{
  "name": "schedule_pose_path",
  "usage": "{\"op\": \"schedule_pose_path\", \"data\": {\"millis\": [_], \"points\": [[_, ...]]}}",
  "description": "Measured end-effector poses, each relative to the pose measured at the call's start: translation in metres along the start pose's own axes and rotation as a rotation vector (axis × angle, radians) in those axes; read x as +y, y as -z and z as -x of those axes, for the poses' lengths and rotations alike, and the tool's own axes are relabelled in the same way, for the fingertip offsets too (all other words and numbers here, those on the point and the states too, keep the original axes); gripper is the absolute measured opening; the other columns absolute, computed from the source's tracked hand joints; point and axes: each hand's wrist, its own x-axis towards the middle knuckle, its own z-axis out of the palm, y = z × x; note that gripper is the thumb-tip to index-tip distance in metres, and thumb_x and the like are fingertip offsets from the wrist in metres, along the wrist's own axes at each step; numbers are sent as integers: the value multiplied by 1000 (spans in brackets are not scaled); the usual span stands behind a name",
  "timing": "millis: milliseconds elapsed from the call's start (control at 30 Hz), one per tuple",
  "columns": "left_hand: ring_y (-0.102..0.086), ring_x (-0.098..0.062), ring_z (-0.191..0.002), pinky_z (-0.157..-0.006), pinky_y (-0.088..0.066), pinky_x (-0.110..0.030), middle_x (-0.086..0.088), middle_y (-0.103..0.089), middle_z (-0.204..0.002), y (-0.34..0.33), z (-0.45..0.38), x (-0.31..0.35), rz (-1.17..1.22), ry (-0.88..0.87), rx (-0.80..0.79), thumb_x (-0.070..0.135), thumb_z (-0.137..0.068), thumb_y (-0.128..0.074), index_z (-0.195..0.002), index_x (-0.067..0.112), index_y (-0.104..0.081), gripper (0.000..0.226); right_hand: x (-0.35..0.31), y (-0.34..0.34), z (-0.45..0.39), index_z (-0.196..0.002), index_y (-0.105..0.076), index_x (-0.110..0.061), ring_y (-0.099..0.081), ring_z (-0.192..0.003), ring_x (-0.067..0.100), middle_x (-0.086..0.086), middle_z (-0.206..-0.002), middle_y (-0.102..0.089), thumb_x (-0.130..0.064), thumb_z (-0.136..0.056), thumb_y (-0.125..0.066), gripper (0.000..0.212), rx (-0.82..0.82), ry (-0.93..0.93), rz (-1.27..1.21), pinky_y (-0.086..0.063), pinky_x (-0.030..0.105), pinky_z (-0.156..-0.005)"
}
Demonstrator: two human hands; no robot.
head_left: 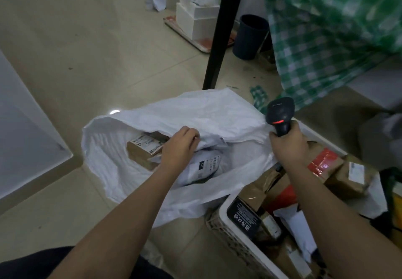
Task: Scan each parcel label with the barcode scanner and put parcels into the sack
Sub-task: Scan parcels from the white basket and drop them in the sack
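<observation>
A white woven sack (121, 170) lies open on the floor. Inside it are a brown cardboard parcel (141, 150) with a label and a white poly-bag parcel (206, 168) with a printed label. My left hand (178, 146) is inside the sack's mouth, fingers closed on the upper edge of the white poly-bag parcel. My right hand (289, 146) grips the handle of a black barcode scanner (280, 113), whose head points up and away, with a red light showing on it. The right hand hovers over the sack's right edge.
A white plastic basket (230, 231) at the lower right holds several cardboard and bagged parcels. A black table leg (219, 33), a dark bin (250, 37), stacked white boxes (198, 18) and a green checked cloth (326, 39) are behind. Tiled floor lies to the left.
</observation>
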Motion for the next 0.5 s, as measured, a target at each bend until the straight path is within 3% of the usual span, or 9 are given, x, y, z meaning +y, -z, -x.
{"op": "schedule_pose_path", "data": {"millis": [100, 200, 267, 333, 500], "points": [[-63, -30, -87, -64, -44, -34, -10, -64, -104, -11, 6, 12, 54, -14, -150, 18, -93, -55, -103, 8, -65, 17, -12, 9, 3, -104, -57, -14, -61, -89, 31, 7, -91, -63, -21, -82, -69, 26, -7, -45, -221, -42, 32, -76], [-47, -26, -128, -100, -35, -30, -13, -49, -142, -21, 12, 27, 7, 28, -671, 13, -98, -46, -133, 5, -53, 36, -27, 29, 2, -104, -59, -17, -59, -87, 21, 1, -90, -63, -18, -79, -73, 29, 55, -68, -462, -44, 31, -78], [-32, -25, -141, -109, -25, -28, -13, -29, -155, -18, 15, 33, -4, 78, -887, 9, -100, -40, -143, 5, -41, 43, -33, 42, 2, -100, -57, -20, -59, -85, 20, -1, -88, -64, -19, -78, -75, 29, 65, -48, -506, -45, 32, -79], [-27, -23, -143, -111, -23, -27, -9, -26, -157, -10, 15, 36, 40, 127, -900, 11, -101, -38, -145, 10, -39, 45, -34, 49, 7, -98, -56, -18, -57, -81, 19, -1, -82, -61, -16, -78, -76, 28, 5, -38, -521, -43, 29, -77], [-50, -22, -125, -100, -38, -29, -6, -51, -141, 14, 21, 44, 93, 168, -711, 19, -100, -43, -131, 14, -56, 34, -26, 51, 29, -92, -57, -13, -56, -76, 18, 0, -78, -59, -15, -79, -78, 25, -147, -77, -554, -43, 28, -73]]}}
